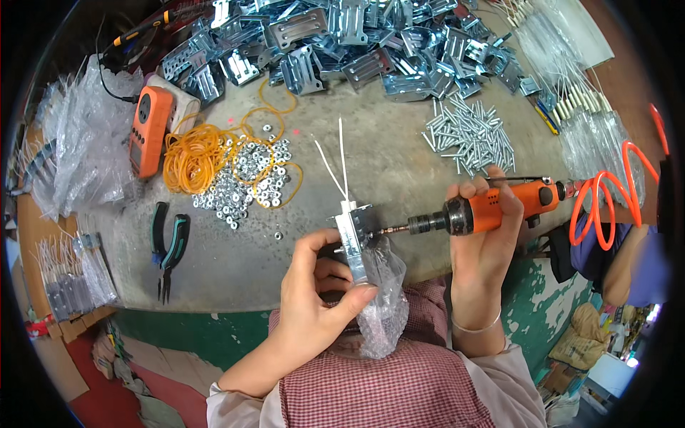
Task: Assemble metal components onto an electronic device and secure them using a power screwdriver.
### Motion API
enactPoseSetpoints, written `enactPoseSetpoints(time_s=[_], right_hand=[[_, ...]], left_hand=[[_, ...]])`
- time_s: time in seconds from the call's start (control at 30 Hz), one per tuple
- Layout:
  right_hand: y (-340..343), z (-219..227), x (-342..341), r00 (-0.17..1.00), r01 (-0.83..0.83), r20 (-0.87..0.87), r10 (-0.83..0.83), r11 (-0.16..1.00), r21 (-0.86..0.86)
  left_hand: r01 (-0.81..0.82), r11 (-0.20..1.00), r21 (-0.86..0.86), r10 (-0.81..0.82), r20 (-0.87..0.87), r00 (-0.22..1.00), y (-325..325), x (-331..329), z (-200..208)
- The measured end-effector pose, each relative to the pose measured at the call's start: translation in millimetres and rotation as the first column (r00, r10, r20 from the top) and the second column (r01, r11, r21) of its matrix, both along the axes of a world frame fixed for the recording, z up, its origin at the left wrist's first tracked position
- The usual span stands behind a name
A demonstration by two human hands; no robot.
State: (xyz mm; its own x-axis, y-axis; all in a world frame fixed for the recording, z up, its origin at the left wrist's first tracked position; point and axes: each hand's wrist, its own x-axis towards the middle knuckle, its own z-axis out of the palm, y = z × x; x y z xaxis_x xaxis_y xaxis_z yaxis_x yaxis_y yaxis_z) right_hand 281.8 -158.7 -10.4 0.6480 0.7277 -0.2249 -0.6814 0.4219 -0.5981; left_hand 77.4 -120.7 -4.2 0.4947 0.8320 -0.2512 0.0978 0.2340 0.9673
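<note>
Fastening seems underway: left fingers [312, 248] clasp the bracket [351, 246], right fingers [511, 205] grip the driver [486, 212] at its three o'clock, next likely needing steady alignment.

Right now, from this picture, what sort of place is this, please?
Probably a small assembly workshop: metal brackets and screws lie in heaps on the bench, and the right hand holds an orange power driver.
</note>
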Motion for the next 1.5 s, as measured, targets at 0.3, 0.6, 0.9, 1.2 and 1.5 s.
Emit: enactPoseSetpoints(time_s=[0.3,0.6,0.9,1.2,1.5], right_hand=[[2.9,3.9,-4.3,0.999,0.03,-0.016,-0.031,0.998,-0.047],[-1.0,0.1,0.5,0.999,0.018,-0.027,-0.018,1.0,-0.003],[1.9,2.4,-3.8,0.998,0.035,-0.04,-0.038,0.998,-0.056],[2.5,3.5,-0.4,0.999,0.041,-0.011,-0.042,0.995,-0.089],[3.2,7.4,-5.7,0.999,0.048,0.018,-0.047,0.993,-0.109]], left_hand=[[0.03,1.0,-0.002,-0.03,-0.009,1.0,1.1,-3.1,0.0],[0.054,0.998,0.037,-0.053,-0.038,0.998,3.2,-0.9,4.5],[0.067,0.997,0.028,-0.066,-0.024,0.997,5.1,-1.9,3.1],[0.091,0.996,0.022,-0.09,-0.036,0.995,8.6,-1.5,4.4],[0.094,0.995,0.033,-0.092,-0.04,0.995,8.7,-2.6,6.2]])
